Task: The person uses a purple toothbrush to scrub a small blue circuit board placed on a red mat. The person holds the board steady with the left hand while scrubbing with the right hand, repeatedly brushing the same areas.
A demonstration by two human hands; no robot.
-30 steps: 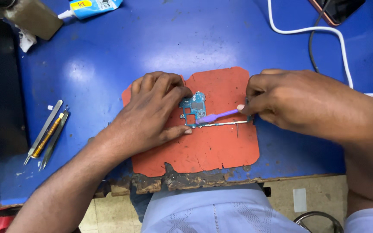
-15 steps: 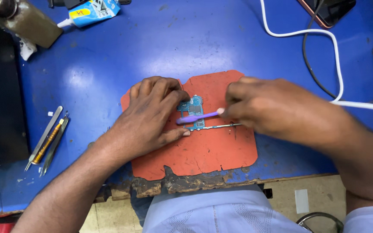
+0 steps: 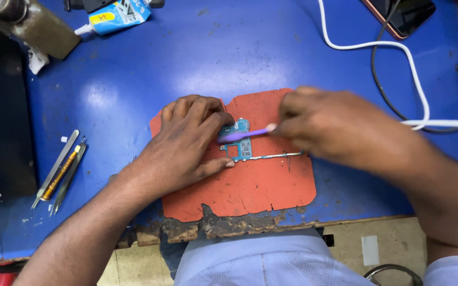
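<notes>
Blue table (image 3: 133,69), scuffed and chipped along the near edge, with an orange work mat (image 3: 261,185) set near-centre.

Small teal circuit board (image 3: 238,140) lies on the far-left part of the mat, a thin metal strip (image 3: 276,156) running right from its near edge.

Left hand (image 3: 186,143) is palm-down on the mat, just left of the board; fingertips curl onto the board's left edge and the thumb lies along its near side. It pins the board flat and grips nothing else.

Right hand (image 3: 335,130) comes in from the right, fingers closed around the handle of a purple tool (image 3: 245,134), probably a small brush, though motion blur makes the tip hard to read.

Key relation: the tool's long axis runs left-right, tilted slightly so the left end sits nearer. Its working end lies over the board, right up against the left fingertips. The board lies left of the right hand, between the two hands; the left hand is the closer of the two and touches it.

Elsewhere: tweezers and a spudger (image 3: 59,172) at near left, well apart; a glue tube (image 3: 115,16) far left; a white cable (image 3: 393,63) looping at far right; a phone (image 3: 401,16) at the far right corner.
</notes>
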